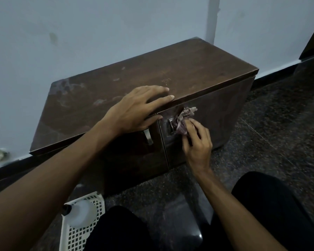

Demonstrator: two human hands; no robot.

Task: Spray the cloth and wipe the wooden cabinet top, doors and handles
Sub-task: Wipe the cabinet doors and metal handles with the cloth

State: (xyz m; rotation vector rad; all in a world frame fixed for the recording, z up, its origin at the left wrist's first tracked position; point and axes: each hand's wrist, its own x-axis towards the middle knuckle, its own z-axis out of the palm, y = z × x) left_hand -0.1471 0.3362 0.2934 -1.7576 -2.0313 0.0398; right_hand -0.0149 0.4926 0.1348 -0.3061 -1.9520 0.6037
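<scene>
I am on the handles step: my right hand (196, 142) pinches the bunched cloth (184, 118) against the right door's handle (171, 126), just below the cabinet top's (152, 73) front edge. My left hand (136, 109) lies flat, fingers straight, on that edge. Next, I judge, the cloth must cross to the left door's handle (149, 137), just below my left hand.

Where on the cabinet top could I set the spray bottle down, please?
The right half of the cabinet top, wall to front edge, is bare. The front middle is crowded: left hand on top, right hand gripping the cloth below.
</scene>
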